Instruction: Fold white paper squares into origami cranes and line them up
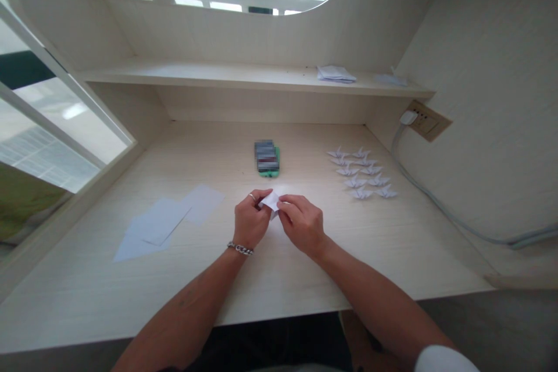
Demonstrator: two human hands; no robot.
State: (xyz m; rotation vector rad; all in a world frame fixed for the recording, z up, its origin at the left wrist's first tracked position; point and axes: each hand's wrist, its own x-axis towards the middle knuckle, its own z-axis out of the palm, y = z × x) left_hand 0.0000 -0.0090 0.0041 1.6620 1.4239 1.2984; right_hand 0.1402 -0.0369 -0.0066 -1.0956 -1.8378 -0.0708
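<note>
Head view: my left hand (249, 222) and my right hand (301, 222) meet over the middle of the pale wooden desk (392, 244), and between them sits the small white paper (271, 200). Both hands are closed in a pinch on it, left fingertips on its left edge and right fingertips on its right edge. It is partly folded; I cannot tell from here whether it rests on the desk or is lifted just off it. A ring (252, 197) shows on my left hand and a chain bracelet (239, 248) on that wrist.

To my left, flat on the desk and well apart from my hands, lie a few loose white sheets (157, 224) that overlap one another. Just beyond my hands is a green-edged flat object (267, 158); its top is blurred, so I will not say what it is. To the right, folded paper cranes (361, 173) stand in two rough rows.

Above the desk, the shelf (196, 72) holds a small stack of white paper (335, 74) near its right end. On the right wall a plug (408, 117) sits in a wall socket (427, 121), and its cable (436, 200) runs down along the desk's right edge.
</note>
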